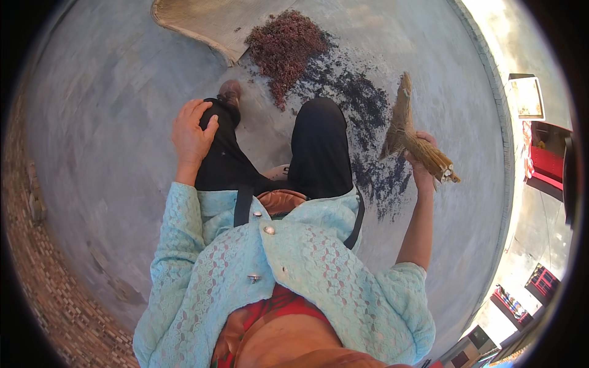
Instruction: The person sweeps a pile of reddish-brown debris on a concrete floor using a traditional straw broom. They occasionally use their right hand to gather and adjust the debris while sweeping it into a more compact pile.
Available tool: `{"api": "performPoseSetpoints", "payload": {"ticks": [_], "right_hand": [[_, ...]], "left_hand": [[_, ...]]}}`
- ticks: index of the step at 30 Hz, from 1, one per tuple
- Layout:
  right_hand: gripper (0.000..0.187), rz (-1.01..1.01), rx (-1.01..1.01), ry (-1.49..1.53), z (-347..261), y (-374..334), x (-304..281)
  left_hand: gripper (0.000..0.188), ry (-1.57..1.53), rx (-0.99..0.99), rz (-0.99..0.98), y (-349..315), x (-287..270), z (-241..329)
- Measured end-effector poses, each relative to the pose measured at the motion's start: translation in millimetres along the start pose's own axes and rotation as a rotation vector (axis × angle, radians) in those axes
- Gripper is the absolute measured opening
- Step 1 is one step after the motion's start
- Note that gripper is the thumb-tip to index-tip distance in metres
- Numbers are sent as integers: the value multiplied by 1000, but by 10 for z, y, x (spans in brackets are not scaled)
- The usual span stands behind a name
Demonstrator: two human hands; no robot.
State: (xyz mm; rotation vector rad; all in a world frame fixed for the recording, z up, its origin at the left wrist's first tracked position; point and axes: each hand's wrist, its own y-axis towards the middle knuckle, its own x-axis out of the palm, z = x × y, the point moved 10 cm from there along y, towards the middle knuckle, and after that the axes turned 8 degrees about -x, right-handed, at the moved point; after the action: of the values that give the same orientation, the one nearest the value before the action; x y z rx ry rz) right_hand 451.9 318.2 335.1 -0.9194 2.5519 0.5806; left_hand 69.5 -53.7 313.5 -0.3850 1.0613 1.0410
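My right hand (423, 161) is wrapped round the bundled handle of a short straw hand broom (402, 122), whose bristles spread toward the far side, over the concrete floor. Beside the broom lies a scatter of small dark grains or seeds (365, 101). Farther off and to the left, a heap of reddish-brown dried plant matter (285, 49) meets the dark scatter. My left hand (193, 135) rests on my left knee with its fingers apart, holding nothing. Part of my right hand is hidden behind the broom handle.
A tan woven mat or sack (208, 24) lies at the far edge beside the heap. My left shoe (230, 92) stands just short of it. Brick paving (49, 276) borders the concrete on the left; a curb (500, 92) runs along the right.
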Motion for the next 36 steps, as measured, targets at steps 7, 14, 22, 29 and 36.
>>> {"api": "performPoseSetpoints", "payload": {"ticks": [7, 14, 22, 29, 36], "right_hand": [[43, 151, 224, -256, 711, -422, -385], [38, 99, 333, -594, 1436, -206, -179], [54, -111, 185, -600, 879, 269, 842], [36, -293, 29, -553, 389, 306, 1573], [42, -321, -62, -386, 7, 298, 1732]], "left_hand": [[28, 13, 38, 10, 8, 6, 20], [29, 8, 33, 9, 11, 37, -38], [29, 31, 36, 23, -15, -14, -76], [29, 12, -10, 38, -61, -64, -201], [30, 36, -31, 12, -66, -71, -239]]}}
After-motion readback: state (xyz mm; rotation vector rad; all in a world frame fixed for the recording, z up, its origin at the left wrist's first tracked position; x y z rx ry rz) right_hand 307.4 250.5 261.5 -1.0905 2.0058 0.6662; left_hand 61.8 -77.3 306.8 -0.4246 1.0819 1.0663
